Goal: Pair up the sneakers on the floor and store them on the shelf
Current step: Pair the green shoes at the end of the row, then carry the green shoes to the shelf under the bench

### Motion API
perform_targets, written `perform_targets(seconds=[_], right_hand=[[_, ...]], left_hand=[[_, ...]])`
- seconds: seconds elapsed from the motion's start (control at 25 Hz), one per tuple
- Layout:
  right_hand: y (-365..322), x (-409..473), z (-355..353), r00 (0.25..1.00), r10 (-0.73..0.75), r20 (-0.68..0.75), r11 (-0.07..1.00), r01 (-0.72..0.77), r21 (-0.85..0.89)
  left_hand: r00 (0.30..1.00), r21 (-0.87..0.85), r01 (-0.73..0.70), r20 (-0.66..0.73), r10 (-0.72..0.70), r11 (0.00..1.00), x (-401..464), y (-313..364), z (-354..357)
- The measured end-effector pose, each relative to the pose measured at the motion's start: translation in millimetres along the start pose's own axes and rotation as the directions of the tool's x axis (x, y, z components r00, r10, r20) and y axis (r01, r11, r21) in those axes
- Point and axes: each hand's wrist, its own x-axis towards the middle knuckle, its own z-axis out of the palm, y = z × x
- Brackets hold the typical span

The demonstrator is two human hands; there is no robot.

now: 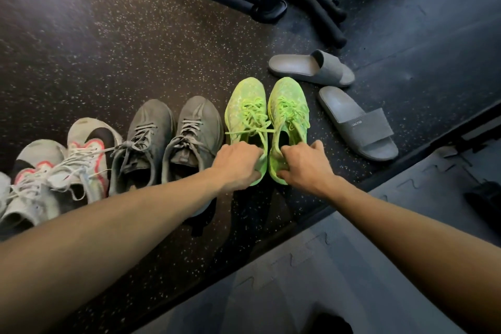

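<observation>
Two bare forearms reach down to a dark speckled rubber floor (122, 43). The left hand (238, 164) grips the heel of the left neon-green knit sneaker (245, 106); the right hand (305, 165) grips the heel of the right neon-green knit sneaker (288, 106), the two standing side by side, apparently touching. Left of them sit a grey laced sneaker pair (173, 133) and white sneakers with pink trim (67, 163); two grey slides (352, 116) lie to the right

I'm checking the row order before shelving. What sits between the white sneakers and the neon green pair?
In the head view, the grey sneakers stand side by side between the white sneakers and the neon green pair.
</observation>
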Motion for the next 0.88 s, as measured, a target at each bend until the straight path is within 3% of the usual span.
perform_targets(seconds=[0.16, 0.28, 0.6, 0.88], right_hand=[[-11, -12, -41, 0.99, 0.075, 0.12, 0.976, -0.098, 0.193], [-26, -43, -93, 0.96, 0.108, 0.258, 0.96, -0.168, 0.225], [-89, -158, -319, 0.863, 0.088, 0.497, 0.925, -0.256, 0.28], [-135, -267, -513, 0.818, 0.144, 0.556, 0.891, -0.352, 0.288]], left_hand=[[0.994, -0.189, 0.09, 0.082, -0.076, 0.978, -27, 6, -35], [0.977, -0.217, 0.142, 0.19, -0.101, 0.966, -61, 21, -87], [0.897, -0.241, 0.262, 0.418, -0.144, 0.935, -199, 92, -289], [0.88, -0.099, 0.144, 0.467, -0.082, 0.985, -302, 169, -475]])
